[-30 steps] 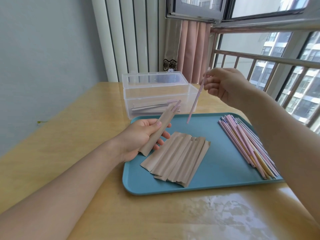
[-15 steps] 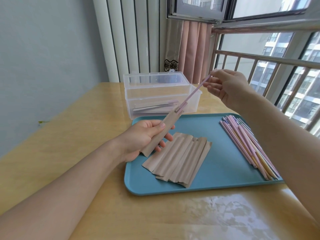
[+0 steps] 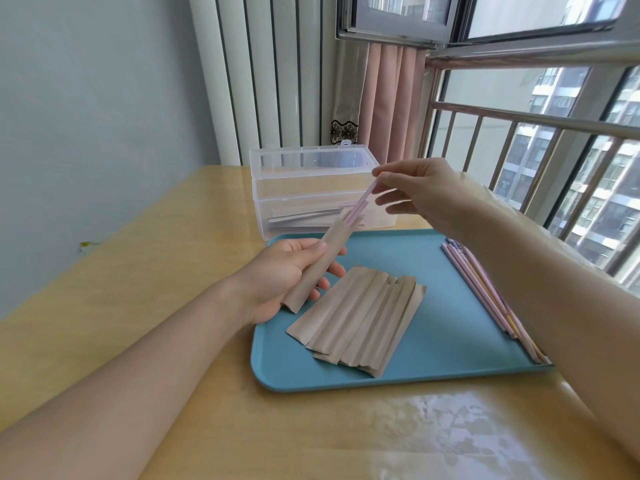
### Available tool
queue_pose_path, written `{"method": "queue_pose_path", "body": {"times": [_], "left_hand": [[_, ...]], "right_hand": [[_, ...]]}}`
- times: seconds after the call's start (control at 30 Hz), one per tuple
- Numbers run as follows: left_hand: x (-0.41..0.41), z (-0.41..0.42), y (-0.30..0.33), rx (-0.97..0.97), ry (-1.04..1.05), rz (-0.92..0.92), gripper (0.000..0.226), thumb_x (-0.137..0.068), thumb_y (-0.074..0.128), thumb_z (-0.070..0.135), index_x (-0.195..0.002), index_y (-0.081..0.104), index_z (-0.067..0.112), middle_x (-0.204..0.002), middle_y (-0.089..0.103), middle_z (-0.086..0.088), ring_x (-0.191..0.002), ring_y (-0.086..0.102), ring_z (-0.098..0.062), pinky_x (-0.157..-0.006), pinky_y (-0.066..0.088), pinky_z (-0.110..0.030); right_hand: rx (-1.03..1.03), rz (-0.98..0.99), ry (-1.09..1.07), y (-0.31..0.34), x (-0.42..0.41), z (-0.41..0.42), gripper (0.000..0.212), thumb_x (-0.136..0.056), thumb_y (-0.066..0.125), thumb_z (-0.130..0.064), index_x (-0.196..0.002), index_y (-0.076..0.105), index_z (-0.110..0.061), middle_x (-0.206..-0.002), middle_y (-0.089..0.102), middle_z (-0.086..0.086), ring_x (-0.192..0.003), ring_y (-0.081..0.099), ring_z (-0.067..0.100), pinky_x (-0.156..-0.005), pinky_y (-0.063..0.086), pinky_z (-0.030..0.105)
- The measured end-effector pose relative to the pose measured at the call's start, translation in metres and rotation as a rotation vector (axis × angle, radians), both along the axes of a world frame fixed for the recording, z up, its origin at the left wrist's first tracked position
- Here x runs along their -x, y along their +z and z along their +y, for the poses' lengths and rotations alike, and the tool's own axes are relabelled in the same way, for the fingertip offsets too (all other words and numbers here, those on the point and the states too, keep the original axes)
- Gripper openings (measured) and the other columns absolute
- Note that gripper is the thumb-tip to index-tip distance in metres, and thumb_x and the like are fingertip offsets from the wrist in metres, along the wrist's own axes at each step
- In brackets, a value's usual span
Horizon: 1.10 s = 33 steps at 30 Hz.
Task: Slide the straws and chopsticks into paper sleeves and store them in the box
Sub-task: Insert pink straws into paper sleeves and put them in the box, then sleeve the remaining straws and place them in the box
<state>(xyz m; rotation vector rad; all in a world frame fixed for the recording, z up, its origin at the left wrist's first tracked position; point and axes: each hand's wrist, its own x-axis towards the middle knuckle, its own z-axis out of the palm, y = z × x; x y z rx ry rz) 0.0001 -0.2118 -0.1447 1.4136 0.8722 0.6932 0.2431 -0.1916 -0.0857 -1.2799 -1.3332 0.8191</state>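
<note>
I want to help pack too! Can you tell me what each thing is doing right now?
Left hand: holds one paper sleeve.
Right hand: pinches a pink straw, partly inside that sleeve.
Clear box: open, some filled sleeves inside.
Empty sleeves: fanned flat on the blue tray.
Loose straws: bundled at the tray's right edge.

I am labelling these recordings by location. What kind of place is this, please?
Probably a home, in a flat high in an apartment block: a wooden table stands beside a window with a metal railing, a pink curtain hangs in the corner, and tall residential buildings show outside.
</note>
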Motion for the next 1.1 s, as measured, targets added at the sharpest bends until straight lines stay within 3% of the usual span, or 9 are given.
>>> {"method": "queue_pose_path", "body": {"times": [0.37, 0.47, 0.53, 0.63, 0.7, 0.8, 0.93, 1.03, 1.1], "left_hand": [[0.000, 0.001, 0.001, 0.045, 0.033, -0.029, 0.031, -0.107, 0.044, 0.025, -0.117, 0.070, 0.010, -0.087, 0.072, -0.003, -0.061, 0.057, -0.009, -0.055, 0.049, -0.022], [0.002, 0.001, 0.005, 0.070, 0.031, -0.055, 0.035, -0.107, 0.044, 0.030, -0.118, 0.069, 0.009, -0.094, 0.075, -0.006, -0.068, 0.064, -0.011, -0.059, 0.054, -0.023], [0.004, 0.004, 0.009, 0.126, 0.060, -0.183, 0.046, -0.106, 0.039, 0.043, -0.122, 0.065, 0.008, -0.105, 0.075, -0.013, -0.081, 0.070, -0.018, -0.065, 0.058, -0.028], [0.011, 0.013, 0.015, 0.218, 0.219, -0.448, 0.059, -0.102, 0.037, 0.056, -0.125, 0.061, 0.006, -0.111, 0.071, -0.019, -0.090, 0.071, -0.029, -0.071, 0.061, -0.034], [0.015, 0.018, 0.016, 0.190, 0.328, -0.494, 0.055, -0.101, 0.042, 0.053, -0.121, 0.062, 0.007, -0.105, 0.072, -0.016, -0.086, 0.071, -0.027, -0.073, 0.060, -0.035], [0.014, 0.019, 0.010, 0.103, 0.381, -0.394, 0.041, -0.103, 0.046, 0.044, -0.110, 0.065, 0.008, -0.095, 0.071, -0.011, -0.077, 0.070, -0.022, -0.068, 0.059, -0.032], [0.010, 0.017, 0.004, -0.070, 0.345, -0.207, 0.023, -0.101, 0.056, 0.028, -0.102, 0.068, 0.009, -0.090, 0.069, -0.009, -0.071, 0.065, -0.018, -0.058, 0.054, -0.027], [0.005, 0.015, -0.003, -0.234, 0.305, 0.022, 0.017, -0.096, 0.064, 0.031, -0.097, 0.071, 0.015, -0.092, 0.070, -0.008, -0.072, 0.065, -0.014, -0.058, 0.053, -0.027], [0.001, 0.012, -0.009, -0.345, 0.243, 0.250, 0.028, -0.088, 0.070, 0.045, -0.101, 0.069, 0.021, -0.096, 0.069, -0.002, -0.077, 0.066, -0.010, -0.065, 0.053, -0.027]], "right_hand": [[0.044, -0.207, 0.152, -0.008, 0.023, -0.005, 0.015, -0.093, 0.069, -0.009, -0.101, 0.074, 0.002, -0.079, 0.071, 0.015, -0.064, 0.065, 0.016, -0.060, 0.057, 0.022], [0.103, -0.080, 0.202, -0.011, 0.025, -0.004, 0.008, -0.093, 0.067, -0.007, -0.094, 0.070, 0.000, -0.075, 0.068, 0.011, -0.061, 0.064, 0.014, -0.059, 0.057, 0.021], [0.134, 0.081, 0.196, -0.010, 0.023, -0.003, 0.008, -0.094, 0.065, -0.005, -0.090, 0.068, 0.000, -0.070, 0.067, 0.009, -0.058, 0.064, 0.012, -0.057, 0.056, 0.018], [0.087, 0.297, 0.052, 0.002, 0.008, -0.001, 0.009, -0.095, 0.064, -0.004, -0.089, 0.067, 0.003, -0.066, 0.066, 0.009, -0.053, 0.064, 0.011, -0.057, 0.056, 0.017], [0.026, 0.421, -0.049, 0.010, -0.003, 0.003, 0.009, -0.094, 0.065, -0.003, -0.090, 0.067, 0.005, -0.065, 0.067, 0.009, -0.054, 0.065, 0.012, -0.058, 0.057, 0.018], [-0.014, 0.487, -0.141, 0.019, -0.008, 0.014, 0.010, -0.094, 0.065, -0.003, -0.092, 0.067, 0.007, -0.070, 0.066, 0.011, -0.054, 0.066, 0.013, -0.059, 0.057, 0.019], [0.069, 0.372, -0.168, 0.029, 0.007, 0.040, 0.017, -0.094, 0.066, -0.004, -0.101, 0.066, 0.011, -0.078, 0.067, 0.016, -0.055, 0.067, 0.015, -0.059, 0.058, 0.021], [0.163, 0.121, -0.185, 0.029, 0.017, 0.054, 0.027, -0.094, 0.067, -0.009, -0.114, 0.064, 0.011, -0.083, 0.069, 0.018, -0.062, 0.070, 0.020, -0.060, 0.061, 0.025], [0.101, -0.155, -0.302, 0.025, 0.015, 0.052, 0.026, -0.094, 0.069, -0.016, -0.112, 0.068, 0.004, -0.086, 0.071, 0.015, -0.064, 0.071, 0.019, -0.061, 0.061, 0.026]]}}
